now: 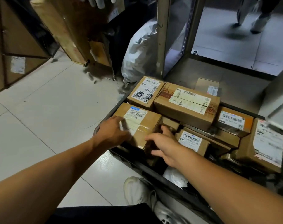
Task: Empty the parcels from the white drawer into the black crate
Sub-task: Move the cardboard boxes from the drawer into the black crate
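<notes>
- A black crate (137,165) is sitting on the tiled floor (40,110) under a metal shelving frame (169,38), its near rim running diagonally toward the person's white shoe (137,193). It is already holding a heap of cardboard parcels, stacked above rim height at the far left corner.
- A long taped parcel (187,104) is lying across the top of the heap near the crate's far edge, with a scribbled-on parcel (145,92) touching it at the far left corner.
- The near-left parcel (140,122), a labelled box bound in clear tape, is resting at the crate's left edge, tilted a little over the rim. Both hands are on it.
- The left hand (114,131) is lying on the box's left top edge, fingers curled over it in what looks like a grip.
- The right hand (163,141) is pressing against the box's near right side, fingers spread and bent rather than closed round anything.
- The white drawer named in the task cannot be identified with certainty in this view.
- Handling, as a judgement: the box looks stiff and square, moderately light, unlikely to crush. The glossy tape may be slick, so opposing bare-cardboard sides or the bottom edges seem the safer hold.
- A white poly bag (176,177) is lying low at the crate's near edge; it looks soft and would sag if lifted.
</notes>
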{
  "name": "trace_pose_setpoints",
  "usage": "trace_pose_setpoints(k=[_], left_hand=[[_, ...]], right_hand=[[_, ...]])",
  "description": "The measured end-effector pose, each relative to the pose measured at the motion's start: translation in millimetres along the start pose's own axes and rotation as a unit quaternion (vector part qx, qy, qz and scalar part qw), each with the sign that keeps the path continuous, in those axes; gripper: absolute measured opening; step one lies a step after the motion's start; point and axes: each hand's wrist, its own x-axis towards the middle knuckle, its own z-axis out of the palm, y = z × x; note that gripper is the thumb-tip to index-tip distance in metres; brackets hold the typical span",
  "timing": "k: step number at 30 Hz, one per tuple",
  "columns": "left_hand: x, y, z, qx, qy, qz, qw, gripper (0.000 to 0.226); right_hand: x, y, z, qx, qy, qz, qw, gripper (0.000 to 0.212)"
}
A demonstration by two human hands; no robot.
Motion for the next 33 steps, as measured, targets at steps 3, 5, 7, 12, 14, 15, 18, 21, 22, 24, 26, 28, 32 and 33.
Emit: trace_pose_setpoints(k=[3,5,7,12,14,15,18,21,22,24,26,28,32,33], left_hand=[[5.0,4.4,-4.6,-0.022,-0.034,0.015,0.999,0.026],[4.3,9.5,-7.3,-0.026,-0.052,0.012,0.998,0.037],[2.6,16.2,-5.4,0.045,-0.009,0.050,0.998,0.045],[-11.5,55.1,14.5,0.199,0.041,0.175,0.963,0.074],[-21.3,84.5,20.7,0.251,0.022,0.219,0.943,0.075],[-25.4,99.5,25.3,0.271,0.020,0.245,0.931,0.076],[-35.6,148.8,46.4,0.325,0.018,0.300,0.897,0.086],[-53.5,198.4,77.3,0.358,0.004,0.348,0.866,0.087],[-60.5,213.7,88.1,0.362,-0.002,0.367,0.857,0.086],[-75.3,242.6,109.7,0.373,-0.019,0.402,0.836,0.083],[-87.1,269.6,129.3,0.374,-0.024,0.432,0.820,0.080],[-94.8,294.2,145.2,0.362,-0.015,0.454,0.814,0.078],[-102.9,336.4,174.0,0.353,-0.014,0.482,0.802,0.073],[-102.7,346.0,181.9,0.349,-0.015,0.488,0.800,0.072]], right_hand=[[-1.9,1.1,-4.2,-0.020,0.005,-0.007,1.000,0.087],[-1.6,3.1,-12.1,-0.069,0.012,-0.022,0.997,0.084],[-2.8,5.0,-25.7,-0.168,0.027,-0.059,0.984,0.081],[-28.4,5.7,-79.0,-0.493,0.079,-0.188,0.846,0.082],[-44.7,4.0,-105.2,-0.560,0.120,-0.205,0.794,0.081],[-54.1,2.6,-119.3,-0.576,0.140,-0.205,0.779,0.081],[-81.1,1.0,-165.7,-0.589,0.197,-0.202,0.757,0.079],[-104.3,5.4,-215.1,-0.580,0.259,-0.196,0.747,0.079],[-111.0,7.2,-231.2,-0.573,0.279,-0.193,0.747,0.078],[-124.6,9.9,-262.5,-0.556,0.311,-0.180,0.749,0.076],[-137.3,13.5,-293.2,-0.548,0.334,-0.166,0.748,0.076],[-147.3,15.7,-321.7,-0.544,0.354,-0.155,0.745,0.075],[-160.5,15.4,-370.0,-0.521,0.390,-0.127,0.748,0.074],[-162.0,15.4,-380.8,-0.518,0.397,-0.122,0.748,0.074]])
